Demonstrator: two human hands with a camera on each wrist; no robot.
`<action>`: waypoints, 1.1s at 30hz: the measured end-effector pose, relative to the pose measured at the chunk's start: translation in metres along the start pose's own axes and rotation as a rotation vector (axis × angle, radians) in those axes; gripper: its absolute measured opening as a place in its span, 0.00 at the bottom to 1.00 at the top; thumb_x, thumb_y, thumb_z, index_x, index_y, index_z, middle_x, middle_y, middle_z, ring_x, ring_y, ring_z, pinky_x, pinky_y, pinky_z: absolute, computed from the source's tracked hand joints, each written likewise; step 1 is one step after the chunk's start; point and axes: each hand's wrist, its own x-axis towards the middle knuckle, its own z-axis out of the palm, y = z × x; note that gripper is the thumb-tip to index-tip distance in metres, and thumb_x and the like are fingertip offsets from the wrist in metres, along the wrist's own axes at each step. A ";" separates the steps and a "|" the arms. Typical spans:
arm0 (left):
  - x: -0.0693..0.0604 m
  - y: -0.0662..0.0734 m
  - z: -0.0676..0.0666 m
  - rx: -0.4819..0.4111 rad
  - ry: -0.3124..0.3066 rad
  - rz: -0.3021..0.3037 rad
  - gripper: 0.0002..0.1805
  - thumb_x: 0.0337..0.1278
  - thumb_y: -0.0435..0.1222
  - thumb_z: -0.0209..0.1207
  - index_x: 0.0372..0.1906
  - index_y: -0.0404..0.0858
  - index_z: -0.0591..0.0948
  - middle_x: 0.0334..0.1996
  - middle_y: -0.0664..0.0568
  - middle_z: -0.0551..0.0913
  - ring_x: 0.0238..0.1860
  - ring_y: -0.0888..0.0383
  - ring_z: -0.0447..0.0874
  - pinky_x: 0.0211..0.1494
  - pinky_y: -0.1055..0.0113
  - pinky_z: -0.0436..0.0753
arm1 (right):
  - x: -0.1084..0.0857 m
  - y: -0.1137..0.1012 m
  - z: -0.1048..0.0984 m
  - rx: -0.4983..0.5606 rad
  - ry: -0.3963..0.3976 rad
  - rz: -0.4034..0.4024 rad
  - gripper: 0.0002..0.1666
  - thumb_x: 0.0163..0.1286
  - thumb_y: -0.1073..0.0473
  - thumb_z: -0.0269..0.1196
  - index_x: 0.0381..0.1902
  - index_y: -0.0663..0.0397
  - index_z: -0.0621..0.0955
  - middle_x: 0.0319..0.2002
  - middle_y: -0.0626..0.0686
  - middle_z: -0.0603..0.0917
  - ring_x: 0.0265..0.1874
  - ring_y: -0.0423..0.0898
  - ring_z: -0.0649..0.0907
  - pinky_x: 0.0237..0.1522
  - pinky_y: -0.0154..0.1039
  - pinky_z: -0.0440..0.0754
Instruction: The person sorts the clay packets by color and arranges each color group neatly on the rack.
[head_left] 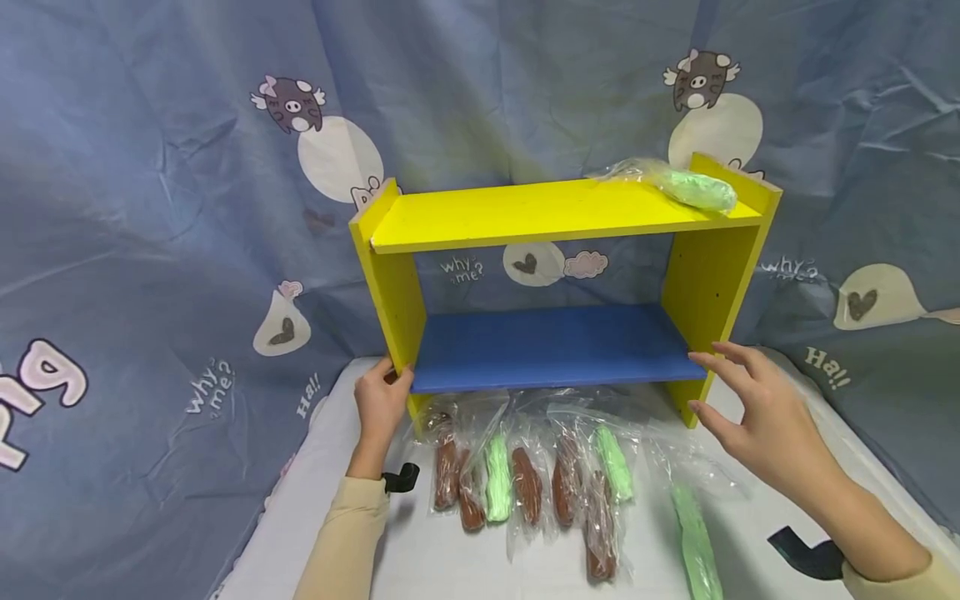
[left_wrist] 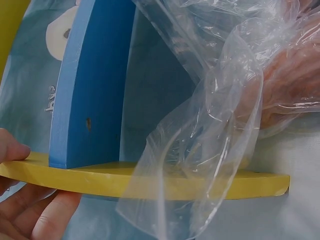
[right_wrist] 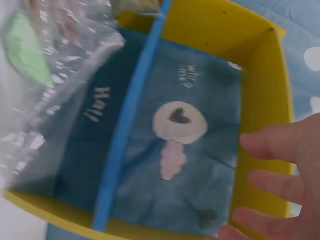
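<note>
A small shelf unit stands upright, with yellow side panels, a yellow top board [head_left: 480,215] and a blue lower board [head_left: 547,342]. My left hand [head_left: 382,404] grips the left side panel [left_wrist: 105,181] near the blue board, thumb on one face and fingers on the other. Beside the right side panel [head_left: 712,283], my right hand [head_left: 768,417] is spread and holds nothing; whether its fingertips touch the panel I cannot tell. On the top board's right end lies a bagged light green bundle [head_left: 701,190].
In front of the unit lie several clear bags with brown bundles [head_left: 527,487] and light green bundles [head_left: 497,479]. Another green bundle [head_left: 696,542] lies nearer the right arm. A blue patterned cloth [head_left: 172,167] hangs behind the white table surface [head_left: 420,558].
</note>
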 end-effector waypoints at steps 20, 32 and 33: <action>0.000 0.000 0.001 -0.002 0.017 0.013 0.06 0.58 0.33 0.67 0.39 0.35 0.87 0.35 0.42 0.89 0.36 0.46 0.89 0.36 0.51 0.87 | -0.099 0.021 0.052 0.106 -0.416 0.367 0.44 0.56 0.46 0.77 0.67 0.53 0.74 0.49 0.56 0.79 0.38 0.47 0.82 0.27 0.38 0.77; 0.000 -0.001 0.003 0.002 0.027 0.000 0.07 0.57 0.33 0.68 0.39 0.35 0.87 0.34 0.42 0.89 0.35 0.46 0.89 0.35 0.51 0.86 | -0.119 0.018 0.090 0.053 -0.770 0.633 0.72 0.43 0.25 0.74 0.73 0.65 0.61 0.45 0.69 0.79 0.41 0.62 0.83 0.39 0.64 0.81; 0.001 -0.002 0.003 0.001 0.028 0.001 0.06 0.57 0.33 0.68 0.39 0.35 0.88 0.34 0.42 0.89 0.35 0.46 0.89 0.35 0.51 0.86 | -0.121 0.017 0.092 0.055 -0.779 0.650 0.74 0.42 0.25 0.75 0.74 0.65 0.59 0.49 0.73 0.78 0.43 0.65 0.82 0.42 0.65 0.81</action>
